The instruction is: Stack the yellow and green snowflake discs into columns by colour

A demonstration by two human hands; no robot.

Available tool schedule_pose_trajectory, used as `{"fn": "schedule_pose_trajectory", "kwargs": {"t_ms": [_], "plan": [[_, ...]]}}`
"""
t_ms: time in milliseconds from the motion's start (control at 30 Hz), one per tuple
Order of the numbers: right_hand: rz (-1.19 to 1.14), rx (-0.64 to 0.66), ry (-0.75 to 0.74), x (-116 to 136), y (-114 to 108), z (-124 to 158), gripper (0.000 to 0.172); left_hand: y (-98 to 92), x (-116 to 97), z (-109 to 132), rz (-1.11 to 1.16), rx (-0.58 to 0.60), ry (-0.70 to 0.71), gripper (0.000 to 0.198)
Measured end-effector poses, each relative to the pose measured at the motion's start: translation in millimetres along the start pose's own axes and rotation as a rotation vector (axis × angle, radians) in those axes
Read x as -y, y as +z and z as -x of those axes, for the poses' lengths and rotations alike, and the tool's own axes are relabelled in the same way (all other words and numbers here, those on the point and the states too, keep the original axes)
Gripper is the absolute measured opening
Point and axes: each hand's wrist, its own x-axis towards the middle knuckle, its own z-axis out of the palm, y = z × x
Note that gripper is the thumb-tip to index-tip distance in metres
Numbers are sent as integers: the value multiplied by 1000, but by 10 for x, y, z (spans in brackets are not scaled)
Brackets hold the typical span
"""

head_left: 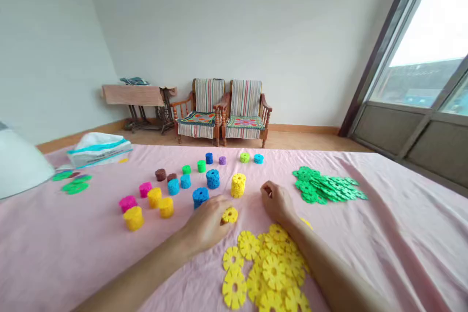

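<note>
Your left hand (210, 224) is closed around a short yellow roll (230, 215) of discs — its round end faces up and towards you, so its axis seems to lean off upright. The roll is just beyond the loose yellow pile (268, 280) on the pink cloth (73, 248). Your right hand (278, 202) is curled; whether it grips anything, I cannot tell. Beyond the roll, the yellow stack (238, 186) stands upright, long axis vertical — the green pile (323, 186) lies to the right.
</note>
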Motion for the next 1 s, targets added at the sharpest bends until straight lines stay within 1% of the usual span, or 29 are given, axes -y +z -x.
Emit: {"fn": "schedule_pose_trajectory", "kwargs": {"t_ms": [133, 233, 367, 467, 567, 600, 700, 767, 800, 867, 933, 1000], "plan": [[-4, 3, -2, 12, -11, -1, 17, -26, 7, 20, -4, 21, -12, 29], [-7, 10, -9, 20, -26, 7, 17, -77, -29, 45, -29, 11, -29, 36], [-12, 30, -10, 33, -58, 6, 17, -129, -100, 144, -56, 2, -79, 18], [-29, 80, -23, 82, -110, 3, 18, -117, -109, 270, -53, -4, -118, 11], [-72, 192, -87, 201, -211, 34, 15, -67, -73, 380, -34, -19, -164, 8], [-92, 251, -121, 255, -256, 58, 13, -47, -59, 403, -20, -12, -171, 9], [-132, 538, -271, 421, -403, 162, 7, 7, -35, 435, 42, 26, -161, 13], [-99, 720, -381, 513, -488, 238, 20, 27, -38, 441, 90, 43, -152, 12], [-69, 777, -427, 547, -519, 271, 28, 32, -43, 444, 114, 49, -151, 12], [-14, 815, -477, 592, -554, 316, 38, 38, -53, 452, 153, 57, -150, 10], [7, 821, -491, 612, -557, 334, 38, 46, -59, 461, 177, 55, -147, 10], [-12, 831, -467, 619, -543, 333, 35, 57, -64, 465, 202, 50, -146, 11]]}}
